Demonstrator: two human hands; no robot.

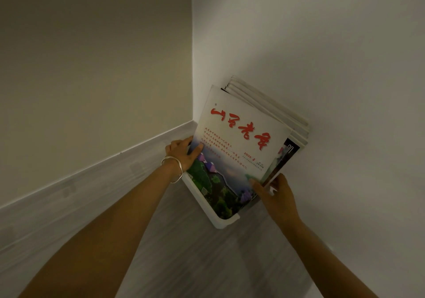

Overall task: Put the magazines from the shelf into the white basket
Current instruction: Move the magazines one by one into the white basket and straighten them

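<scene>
On my feed both forearms show bare up to the picture's lower edge. At the wrist of the left hand (pixel 181 153) sits a slim, silvery metal bangle (pixel 172 158), smooth and rounded, hanging loose. The right hand (pixel 279 197) and its wrist are bare.

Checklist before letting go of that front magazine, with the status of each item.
1. Grip by left hand on the left edge of the front magazine: ok.
2. Pinch by right hand at its lower right edge: ok.
3. Its lower end inside the white basket: ok, it dips behind the rim.
4. Seated on the basket floor: cannot tell, hidden.
5. Alignment of the rear magazines: not ok, they are fanned out and lean on the wall.
6. Nothing left on the shelf: cannot tell, out of view.
</scene>
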